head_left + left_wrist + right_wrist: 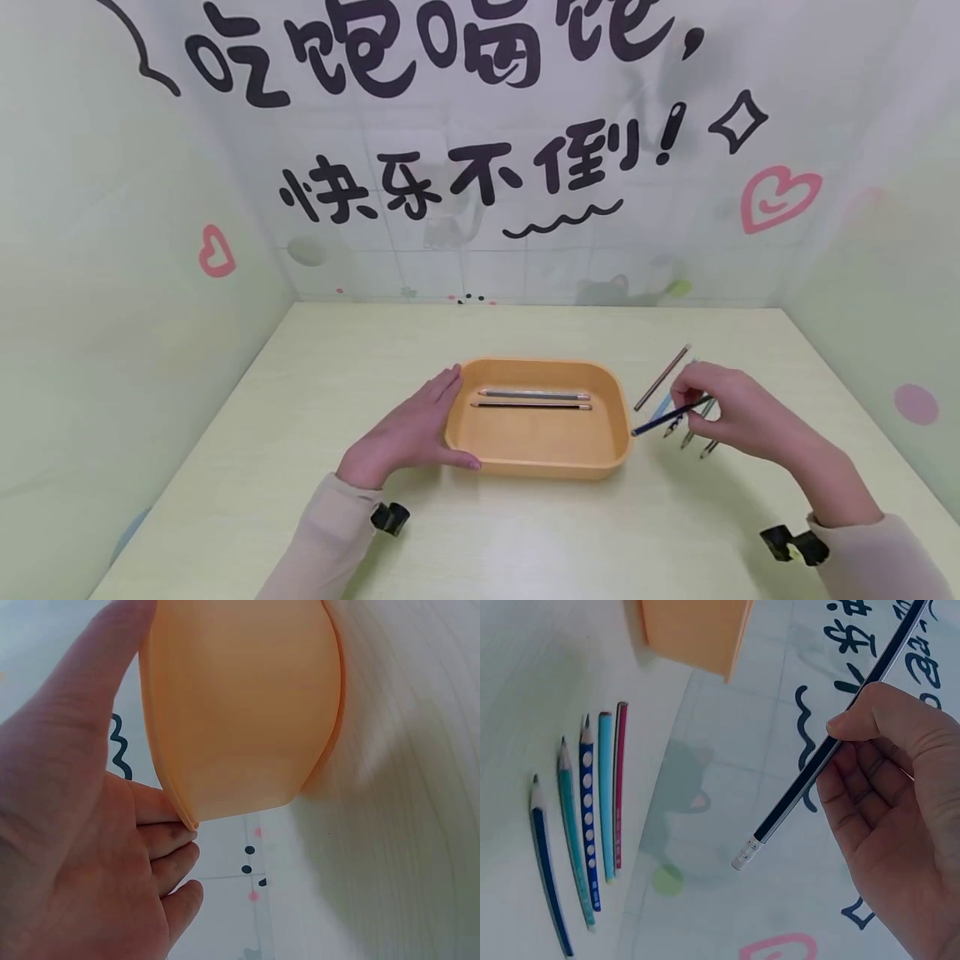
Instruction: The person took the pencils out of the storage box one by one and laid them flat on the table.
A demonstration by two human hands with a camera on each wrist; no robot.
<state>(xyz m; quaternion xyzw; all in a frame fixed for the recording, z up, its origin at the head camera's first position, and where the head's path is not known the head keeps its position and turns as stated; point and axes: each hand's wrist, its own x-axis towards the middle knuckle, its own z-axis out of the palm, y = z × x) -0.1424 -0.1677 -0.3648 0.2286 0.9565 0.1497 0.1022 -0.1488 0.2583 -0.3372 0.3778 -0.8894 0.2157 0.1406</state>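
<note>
An orange tray (536,446) holds two pencils lying side by side, a grey one (534,395) and a black one (528,407). My left hand (408,435) grips the tray's left end, thumb at the near rim and fingers by the far corner. Beyond the tray's right end, my right hand (731,410) pinches a dark striped pencil (799,780) between thumb and fingers; its white eraser end shows in the right wrist view. Below that hand lie a red pencil (621,780), a light blue one (606,795), a dotted blue one (589,825), a green one (573,832) and a dark blue one (547,862).
The pale table (360,350) meets a white printed backdrop (420,275) with black lettering behind it. Similar sheets stand on the left and right sides. A small black clip-like device (390,518) sits at the left wrist, another (795,546) at the right.
</note>
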